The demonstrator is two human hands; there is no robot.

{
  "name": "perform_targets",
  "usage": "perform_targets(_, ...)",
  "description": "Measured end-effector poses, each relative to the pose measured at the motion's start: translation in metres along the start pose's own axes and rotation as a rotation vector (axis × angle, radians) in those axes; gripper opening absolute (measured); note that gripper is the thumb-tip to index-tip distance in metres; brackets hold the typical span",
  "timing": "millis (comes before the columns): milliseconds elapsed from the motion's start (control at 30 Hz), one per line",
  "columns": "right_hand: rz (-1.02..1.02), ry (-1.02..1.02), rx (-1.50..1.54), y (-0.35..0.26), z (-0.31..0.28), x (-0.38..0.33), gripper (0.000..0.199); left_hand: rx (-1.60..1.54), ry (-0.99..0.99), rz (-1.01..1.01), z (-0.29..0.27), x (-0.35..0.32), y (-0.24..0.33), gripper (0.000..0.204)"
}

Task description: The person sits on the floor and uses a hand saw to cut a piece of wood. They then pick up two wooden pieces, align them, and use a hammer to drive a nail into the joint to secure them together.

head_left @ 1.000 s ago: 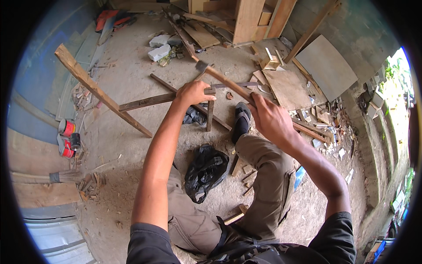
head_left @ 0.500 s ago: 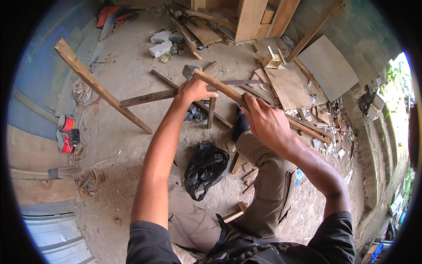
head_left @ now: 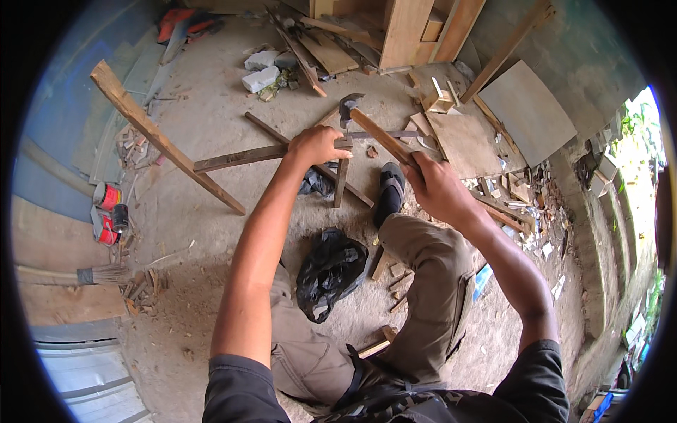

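My right hand is closed round the wooden handle of a claw hammer. The hammer's dark metal head is over the right end of a dark wooden bar, just beyond my left fingertips; I cannot tell whether it touches. My left hand is wrapped over that end of the bar, where a short upright piece meets it. At its other end the bar joins a long, lighter wooden post that leans on the left. Two crossed strips show beneath, and my palm hides part of the joint.
A black plastic bag lies between my legs, near my sandalled foot. Wood scraps litter the right side. Paint cans and a broom are at left. Grey blocks and boards lie at the back.
The hammer has swung down and to the right, bringing its head from beyond my left hand to the bar's end. My left hand stays on the bar.
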State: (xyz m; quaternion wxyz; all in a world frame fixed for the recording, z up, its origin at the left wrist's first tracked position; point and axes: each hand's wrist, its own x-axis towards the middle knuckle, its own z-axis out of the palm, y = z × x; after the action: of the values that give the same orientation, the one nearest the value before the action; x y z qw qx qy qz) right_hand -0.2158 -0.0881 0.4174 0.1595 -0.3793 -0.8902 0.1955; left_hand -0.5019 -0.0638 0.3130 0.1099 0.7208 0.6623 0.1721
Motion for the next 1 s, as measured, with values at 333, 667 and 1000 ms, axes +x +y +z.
perform_targets(333,-0.033,0.0,-0.121,0.009,0.019,-0.006,0.029,-0.039,-0.001,-0.002,-0.002,0.001,0.001,0.045)
perform_targets(667,-0.01,0.043,-0.004,0.001,0.014,-0.011,0.027,-0.031,-0.013,-0.027,-0.001,0.002,0.002,0.047)
perform_targets(1000,0.007,0.007,-0.116,0.003,0.012,-0.013,0.028,-0.021,-0.062,-0.044,-0.004,0.004,0.005,0.047)
